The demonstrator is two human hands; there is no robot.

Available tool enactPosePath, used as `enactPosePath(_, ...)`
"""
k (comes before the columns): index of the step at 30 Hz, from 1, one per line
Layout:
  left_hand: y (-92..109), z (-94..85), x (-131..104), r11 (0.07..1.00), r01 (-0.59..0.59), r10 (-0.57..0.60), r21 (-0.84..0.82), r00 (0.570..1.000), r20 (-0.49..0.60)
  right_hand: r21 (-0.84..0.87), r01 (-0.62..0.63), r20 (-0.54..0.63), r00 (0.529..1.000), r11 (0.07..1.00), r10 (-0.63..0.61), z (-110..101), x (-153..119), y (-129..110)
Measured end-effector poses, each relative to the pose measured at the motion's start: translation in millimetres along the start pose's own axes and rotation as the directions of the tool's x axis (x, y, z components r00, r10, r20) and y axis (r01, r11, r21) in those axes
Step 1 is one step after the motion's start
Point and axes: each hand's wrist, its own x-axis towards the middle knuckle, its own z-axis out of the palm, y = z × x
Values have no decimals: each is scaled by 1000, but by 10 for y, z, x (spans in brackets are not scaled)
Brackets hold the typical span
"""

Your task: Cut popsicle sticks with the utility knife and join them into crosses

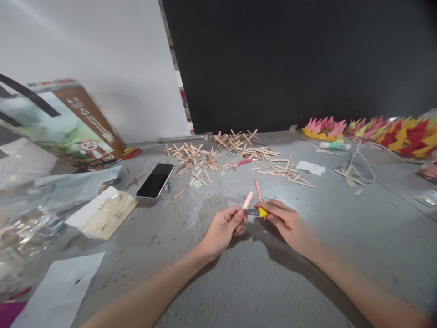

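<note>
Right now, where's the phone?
In the head view, the phone lies left of the left hand, between the wooden sticks and the bag.

Prob. craft workspace: stick piles (194, 157), paper flowers (324, 129) on grey tabletop (205, 296).

- a gray, speckled tabletop (191, 296), marked with small dark spots
- along its far side, a loose spread of wooden craft sticks (196, 157), many crossed, with a red strip (241, 163) among them
- left of these, a smartphone (155, 181), screen up
- at far left, a printed bag (80, 132), standing tilted
- nearer on the left, clear plastic packaging (29, 230) and a white sheet (59, 291)
- at right, a white paper scrap (311, 168), a glue stick (334, 146), a white cable (371, 169) and pointed paper decorations (409, 139) in pink, yellow and red
</note>
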Motion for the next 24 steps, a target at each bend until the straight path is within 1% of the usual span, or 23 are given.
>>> enactPosePath(5, 1, 1, -8, 1000, 6, -6, 1, 1000, 3, 11, -3, 11, 1000, 1000, 2, -2, 2, -3)
enactPosePath(14, 15, 6, -21, 1000, -13, 13, -2, 998, 55, 24, 12, 35, 999, 1000, -13, -35, -4, -8)
enactPosePath(20, 0, 33, -35, 997, -26, 24, 68, 999, 36, 18, 29, 41, 999, 999, -29, -23, 4, -17)
enactPosePath(24, -5, 32, -40, 998, -23, 20, 62, 999, 40, 41, 45, 34, 998, 998, -46, -9, 7, -3)
